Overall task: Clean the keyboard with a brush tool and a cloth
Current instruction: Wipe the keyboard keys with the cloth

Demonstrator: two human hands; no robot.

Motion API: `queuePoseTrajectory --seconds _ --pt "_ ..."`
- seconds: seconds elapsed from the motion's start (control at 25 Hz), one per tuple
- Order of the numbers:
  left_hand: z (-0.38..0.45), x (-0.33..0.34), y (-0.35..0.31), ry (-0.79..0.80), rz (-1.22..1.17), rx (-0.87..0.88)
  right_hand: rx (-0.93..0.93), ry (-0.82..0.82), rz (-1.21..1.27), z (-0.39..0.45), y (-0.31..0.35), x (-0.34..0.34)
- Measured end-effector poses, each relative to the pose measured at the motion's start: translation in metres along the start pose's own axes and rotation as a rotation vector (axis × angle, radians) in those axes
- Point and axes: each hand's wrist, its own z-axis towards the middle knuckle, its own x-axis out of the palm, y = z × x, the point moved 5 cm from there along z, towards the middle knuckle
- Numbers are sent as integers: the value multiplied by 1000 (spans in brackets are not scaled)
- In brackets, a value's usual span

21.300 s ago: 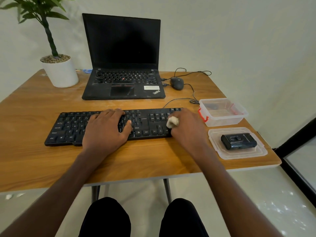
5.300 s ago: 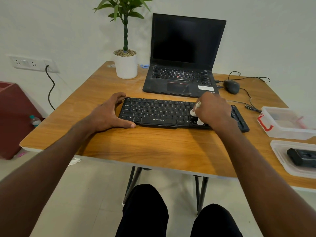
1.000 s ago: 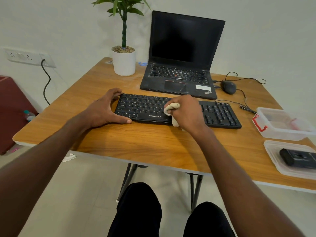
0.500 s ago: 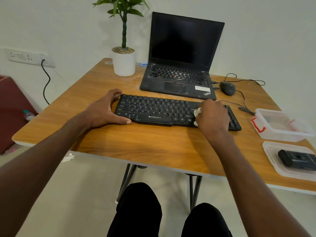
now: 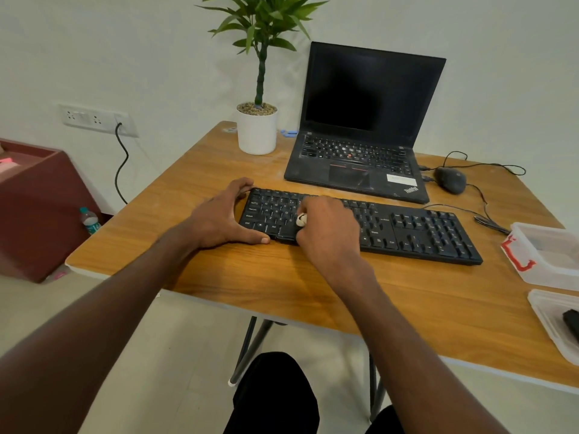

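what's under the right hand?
A white cloth peeks out of the right hand, pressed on the keyboard. Most of the cloth and the keys beneath are covered.

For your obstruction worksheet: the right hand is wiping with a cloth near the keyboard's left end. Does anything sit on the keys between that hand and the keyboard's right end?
Nothing visible does. The right hand presses the cloth on the keyboard; the keys to its right lie bare.

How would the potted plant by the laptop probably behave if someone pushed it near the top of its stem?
The potted plant looks top-heavy: a tall thin stem with leaves high above a small white pot, so it might tip rather than slide. The pebbles in the pot probably add weight low down. The stem would likely bend first.
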Motion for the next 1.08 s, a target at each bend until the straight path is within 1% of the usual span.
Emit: queuePoseTrajectory --seconds 0.08,0.12,0.24,0.32,0.36,0.44,0.52,0.56,0.6,0.72,0.76,0.88,1.08 --pt "0 0 -1 -7 15 4 -65 32 72 11 18 10" --pt "0 0 -1 -11 26 3 -95 55 146 16 28 15" --pt "0 0 2 -12 41 -12 -126 102 487 24 51 24" --pt "0 0 4 -5 29 -7 -129 133 538 25 56 28" --pt "0 0 4 -1 34 -1 -142 153 491 24 56 28" --pt "0 -1 2 1 41 13 -156 171 253 25 47 25" --pt "-1 -1 -1 0 39 9 -64 158 37 26 29 16" --pt "-1 -1 -2 0 46 5 -10 136 2 27 22 14" --pt "-1 -1 -1 -1 48 2 14 120 22 28 21 13" --pt "-1 -1 -2 -1 23 8 3 157 294 27 35 24" --pt "-1 -1 -2 6 19 3 13 162 317 26 36 26" --pt "-3 -1 -1 1 14 -12 53 109 178 18 12 20" --pt "-1 -2 -1 20 23 -35 262 43 -1 -2 -56 -11"
